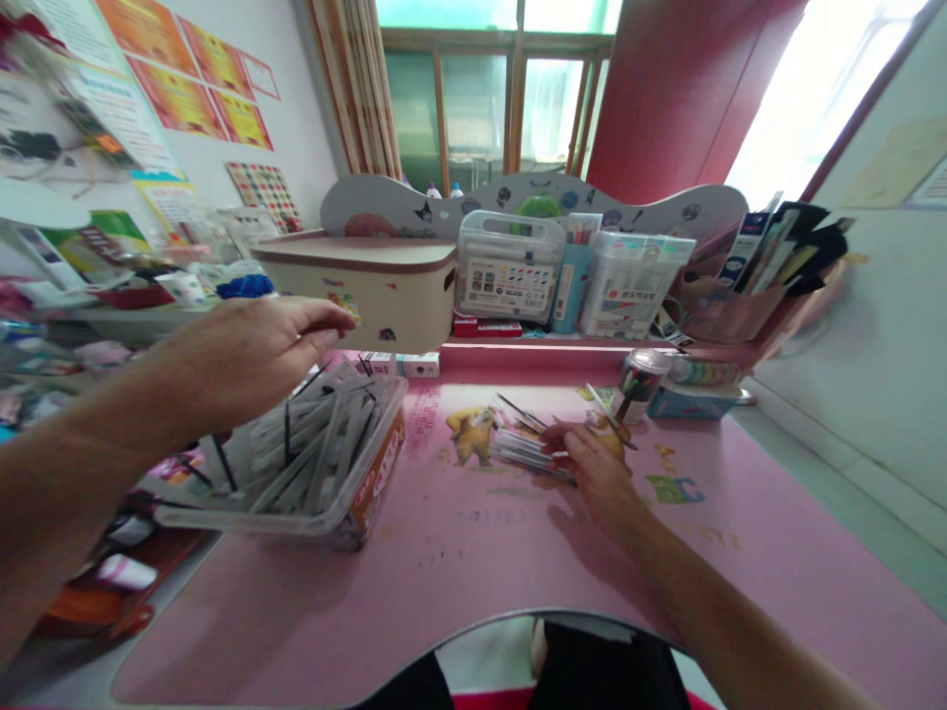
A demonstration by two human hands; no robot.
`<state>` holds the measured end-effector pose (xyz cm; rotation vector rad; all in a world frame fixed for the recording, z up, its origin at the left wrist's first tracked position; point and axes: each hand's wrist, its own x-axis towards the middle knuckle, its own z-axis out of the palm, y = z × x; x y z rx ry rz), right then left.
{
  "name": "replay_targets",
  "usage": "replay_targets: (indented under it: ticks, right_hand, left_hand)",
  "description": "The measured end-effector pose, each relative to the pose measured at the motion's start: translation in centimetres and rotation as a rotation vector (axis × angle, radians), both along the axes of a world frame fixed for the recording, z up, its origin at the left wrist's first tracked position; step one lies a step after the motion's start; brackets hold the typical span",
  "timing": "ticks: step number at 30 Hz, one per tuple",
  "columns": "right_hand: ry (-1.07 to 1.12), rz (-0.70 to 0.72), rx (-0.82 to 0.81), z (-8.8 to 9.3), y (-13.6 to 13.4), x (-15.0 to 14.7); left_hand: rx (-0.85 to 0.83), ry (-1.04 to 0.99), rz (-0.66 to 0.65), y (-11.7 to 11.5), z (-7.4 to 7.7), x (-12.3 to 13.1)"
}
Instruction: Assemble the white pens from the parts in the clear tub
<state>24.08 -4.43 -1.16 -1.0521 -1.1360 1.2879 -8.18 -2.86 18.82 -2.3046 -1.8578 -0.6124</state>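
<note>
My left hand (258, 347) hovers palm down over a clear plastic box (336, 518) filled with several white and black pens (311, 439). Its fingers are curled loosely together and I cannot see anything in them. My right hand (596, 468) rests on the pink desk (459, 562), closed on a bundle of pens (522, 449) that points left. One more pen (611, 414) sticks up past its fingers toward a small can.
A cream storage box (370, 281), clear marker cases (510, 266) and a blue pen cup (573, 281) line the back shelf. A small can (640, 385) and tape rolls (702, 373) stand at right. Cluttered shelves fill the left side.
</note>
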Motion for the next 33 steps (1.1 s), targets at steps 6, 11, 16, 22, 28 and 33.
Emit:
replay_targets:
  ticks: [6, 11, 16, 22, 28, 33]
  right_hand:
    - [-0.699, -0.217, 0.27, 0.6, 1.4, 1.8]
    - [-1.247, -0.03, 0.355, -0.1, 1.6, 2.2]
    - [-1.452, 0.023, 0.362, -0.6, 1.0, 1.3]
    - [-1.438, 0.014, 0.411, -0.3, 0.8, 1.3]
    - [-1.117, 0.062, 0.479, 0.7, 0.4, 1.1]
    - [-0.513, 0.252, 0.192, 1.1, 0.3, 1.2]
  left_hand:
    - [0.047, -0.251, -0.428, -5.8, -5.5, 7.1]
    - [-0.343, 0.027, -0.661, -6.5, -13.7, 13.1]
    - [-0.461, 0.196, -0.721, -6.5, -16.7, 17.0]
    - [-0.313, 0.06, -0.606, -5.5, -19.2, 17.4]
    - [-0.112, -0.056, -0.441, -4.5, -20.5, 16.1]
    - [-0.233, -0.11, -0.401, -3.6, -18.7, 15.3]
